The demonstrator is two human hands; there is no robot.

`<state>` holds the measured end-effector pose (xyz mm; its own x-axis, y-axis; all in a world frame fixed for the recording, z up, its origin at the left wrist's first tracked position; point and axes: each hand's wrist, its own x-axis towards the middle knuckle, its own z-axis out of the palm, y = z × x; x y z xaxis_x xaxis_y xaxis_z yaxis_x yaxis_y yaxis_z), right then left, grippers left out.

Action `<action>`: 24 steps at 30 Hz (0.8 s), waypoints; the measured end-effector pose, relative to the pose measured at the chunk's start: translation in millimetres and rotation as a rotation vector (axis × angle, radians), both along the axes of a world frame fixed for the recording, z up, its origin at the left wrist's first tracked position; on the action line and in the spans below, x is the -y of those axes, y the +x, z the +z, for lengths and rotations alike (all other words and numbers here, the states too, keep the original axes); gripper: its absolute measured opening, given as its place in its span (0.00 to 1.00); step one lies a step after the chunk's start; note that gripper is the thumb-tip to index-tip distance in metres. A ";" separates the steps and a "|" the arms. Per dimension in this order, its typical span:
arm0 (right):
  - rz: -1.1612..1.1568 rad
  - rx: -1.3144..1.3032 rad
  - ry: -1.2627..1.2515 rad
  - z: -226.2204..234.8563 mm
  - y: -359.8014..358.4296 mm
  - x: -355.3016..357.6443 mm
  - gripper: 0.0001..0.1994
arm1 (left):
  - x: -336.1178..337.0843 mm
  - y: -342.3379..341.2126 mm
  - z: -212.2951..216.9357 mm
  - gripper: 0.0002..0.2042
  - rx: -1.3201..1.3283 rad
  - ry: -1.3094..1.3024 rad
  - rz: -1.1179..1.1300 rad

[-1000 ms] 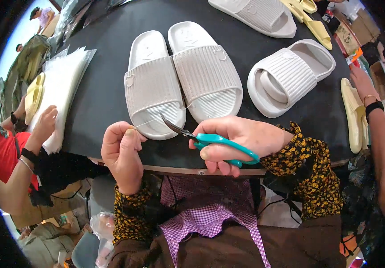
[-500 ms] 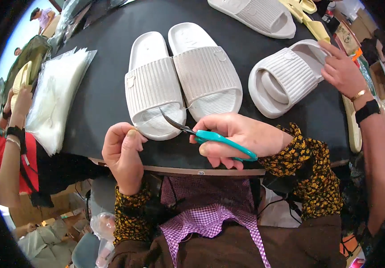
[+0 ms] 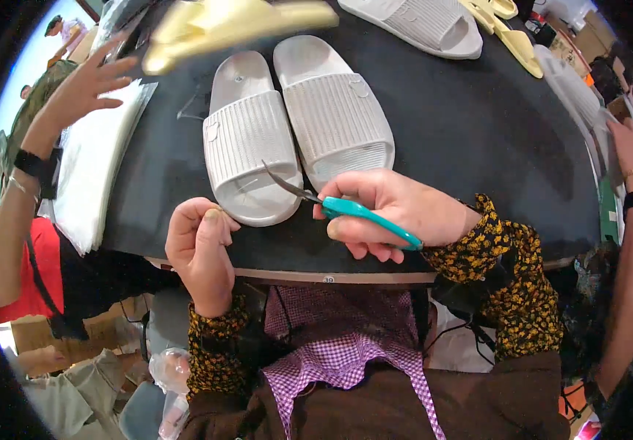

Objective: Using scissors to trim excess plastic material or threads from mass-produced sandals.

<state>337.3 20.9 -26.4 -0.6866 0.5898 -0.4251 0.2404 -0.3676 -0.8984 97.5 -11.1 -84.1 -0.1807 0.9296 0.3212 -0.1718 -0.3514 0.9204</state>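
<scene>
Two pale grey slide sandals lie side by side on the black tabletop, toes toward me: the left slide (image 3: 250, 132) and the right slide (image 3: 338, 121). Beside the left slide's toe, my left hand (image 3: 200, 253) is closed in a pinch of thumb and forefinger. What it pinches is too fine to make out. My right hand (image 3: 404, 213) grips small scissors (image 3: 371, 218) with teal handles and thin dark curved blades. The blade tip hovers over the left slide's toe opening, and the blades look slightly parted. My right fingers are close to the right slide's toe.
Clear plastic bags (image 3: 100, 172) are stacked at the left. Above them a co-worker's hand (image 3: 85, 88) spreads its fingers near blurred yellow slides (image 3: 235, 26). Another grey slide (image 3: 423, 26) lies at the back, near yellow slides (image 3: 514, 48). At right, another co-worker's hand (image 3: 630, 147) is beside bagged footwear (image 3: 577, 92).
The grey slide at right has left its spot with the co-worker's hand. Blurred yellow slides now appear at the upper left, where the left co-worker's hand has risen. My hands have hardly moved.
</scene>
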 end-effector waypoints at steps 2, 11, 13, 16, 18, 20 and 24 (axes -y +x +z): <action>-0.014 0.011 0.027 -3.1 0.7 -2.0 0.13 | 0.2 -0.6 2.2 0.02 0.011 -0.029 -0.004; -0.206 0.009 0.156 4.0 2.8 3.7 0.15 | 46.6 -82.9 8.8 0.05 -0.231 -0.138 0.258; -0.164 0.008 0.133 -5.5 -7.4 3.3 0.15 | 74.0 -124.6 -10.1 0.05 -0.286 -0.219 0.315; -0.161 0.035 0.125 -4.9 -19.5 4.0 0.15 | 101.8 -170.0 -24.1 0.05 -0.383 -0.413 0.422; -0.167 0.034 0.161 -5.2 -11.6 2.3 0.15 | 104.1 -179.3 -35.9 0.05 -0.440 -0.476 0.429; -0.212 0.040 0.152 -0.6 -1.6 6.5 0.15 | 105.0 -186.0 -51.5 0.06 -0.562 -0.627 0.417; -0.183 -0.010 0.068 -6.3 0.5 1.9 0.15 | 113.7 -215.0 -117.4 0.08 -0.834 -0.918 0.227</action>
